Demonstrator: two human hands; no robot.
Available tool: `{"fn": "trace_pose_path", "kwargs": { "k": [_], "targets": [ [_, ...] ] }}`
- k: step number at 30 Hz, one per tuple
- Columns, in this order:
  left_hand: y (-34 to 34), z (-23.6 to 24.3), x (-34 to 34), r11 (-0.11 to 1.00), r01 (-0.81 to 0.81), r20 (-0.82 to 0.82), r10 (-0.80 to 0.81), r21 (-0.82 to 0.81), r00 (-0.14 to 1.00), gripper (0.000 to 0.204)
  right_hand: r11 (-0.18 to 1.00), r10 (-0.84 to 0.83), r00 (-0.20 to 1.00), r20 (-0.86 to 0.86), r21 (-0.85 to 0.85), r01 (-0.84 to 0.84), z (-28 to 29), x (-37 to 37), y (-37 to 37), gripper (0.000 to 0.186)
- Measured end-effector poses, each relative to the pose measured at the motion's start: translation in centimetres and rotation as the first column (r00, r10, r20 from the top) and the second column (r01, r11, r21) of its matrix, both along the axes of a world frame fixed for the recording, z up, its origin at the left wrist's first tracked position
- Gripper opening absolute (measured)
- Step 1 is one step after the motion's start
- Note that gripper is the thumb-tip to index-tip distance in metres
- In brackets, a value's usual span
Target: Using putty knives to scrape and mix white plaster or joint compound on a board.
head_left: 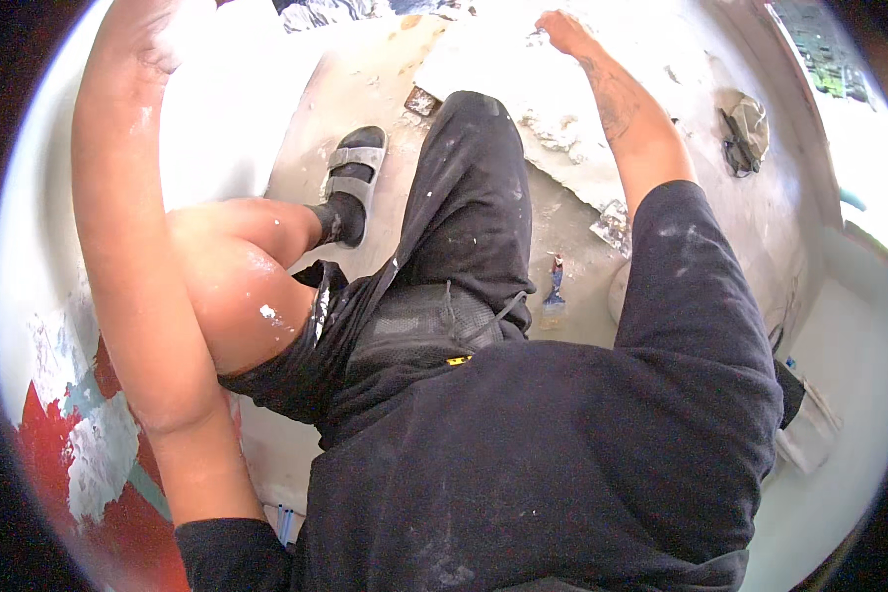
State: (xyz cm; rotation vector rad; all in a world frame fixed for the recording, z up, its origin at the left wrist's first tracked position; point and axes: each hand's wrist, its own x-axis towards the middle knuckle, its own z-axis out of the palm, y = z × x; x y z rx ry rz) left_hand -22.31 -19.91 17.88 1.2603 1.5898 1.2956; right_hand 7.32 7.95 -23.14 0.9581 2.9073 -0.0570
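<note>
My left arm reaches up along the left side, past my bent bare knee. My left hand (pixel 163 35) is at the upper edge, washed out by glare, and its fingers do not show. It is nearest to a bright white panel (pixel 232 109). My right arm stretches forward over a large white sheet (pixel 503 74) strewn with crumbs of white material. At its end my right hand (pixel 562 33) is closed, the fingers curled in. What it holds, if anything, is lost in the brightness.
A scraper-like tool with a blue end (pixel 556 279) lies on the floor beside my knee. A small brown block (pixel 422 101) touches the sheet's edge. At right are a bag-like item with dark straps (pixel 745 133) and a pale cloth (pixel 809 429). Red-and-white patched surface (pixel 99 454) at left.
</note>
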Motion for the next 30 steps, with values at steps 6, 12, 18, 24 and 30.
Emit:
{"fn": "trace_pose_path", "kwargs": {
  "k": [6,12,18,24,30],
  "targets": [
    [0.5,0.2,-0.4,0.997,-0.030,0.071,0.035,-0.067,0.997,0.027,0.985,-0.161,0.987,0.014,-0.068,0.161,-1.7,-1.7,-1.8,0.029],
    [0.7,0.1,0.0,0.997,-0.036,0.028,0.038,-0.072,0.999,0.027,0.997,-0.020,0.998,0.051,0.081,0.015,-2.9,-0.1,-5.2,0.020],
    [0.3,1.1,0.5,0.998,-0.032,0.051,0.035,-0.050,0.998,0.033,0.988,-0.014,1.000,-0.026,-0.157,0.010,-0.9,4.9,-8.8,0.015],
    [-0.4,1.1,0.6,0.998,-0.055,0.002,0.055,-0.016,0.998,0.025,0.987,0.004,1.000,0.022,-0.160,0.000,0.4,7.2,-5.9,0.023],
    [-0.3,1.8,0.0,0.998,0.014,-0.050,-0.017,-0.065,0.999,0.020,0.957,-0.279,0.960,0.008,-0.082,0.278,-1.0,7.2,-0.4,0.033]
  ]
}}
